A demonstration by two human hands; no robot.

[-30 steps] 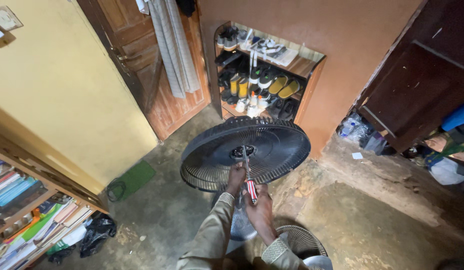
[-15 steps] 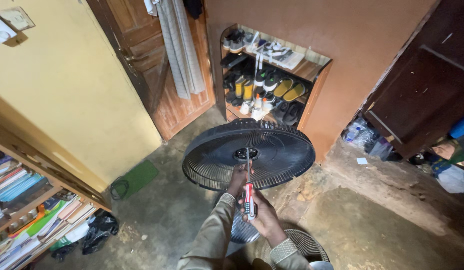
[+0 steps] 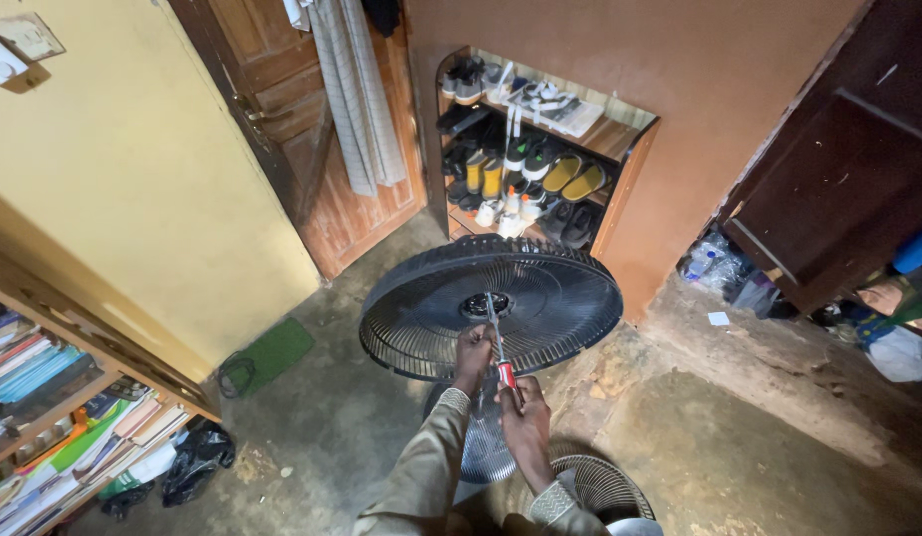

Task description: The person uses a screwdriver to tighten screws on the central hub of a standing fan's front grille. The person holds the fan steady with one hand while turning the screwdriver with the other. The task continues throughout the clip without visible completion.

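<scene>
Two hands at work on a black fan guard (image 3: 491, 308), held tilted above the concrete floor (image 3: 779, 437). Right hand (image 3: 526, 422) closed around the red handle of a screwdriver (image 3: 498, 347); shaft reaching up to the hub at the guard's centre. Left hand (image 3: 473, 352) gripping the guard's wires just left of the shaft, steadying it. Step in hand, by judgement: working a fastener at the hub. Next move calls for keeping the tip seated and the guard firmly braced. Second round grille (image 3: 600, 483) on the floor below the guard. Shoe shelf (image 3: 620, 139) in the wall behind the guard, filled with shoes and sandals. Bookshelf (image 3: 44, 417) far left of the guard, crammed with books.
</scene>
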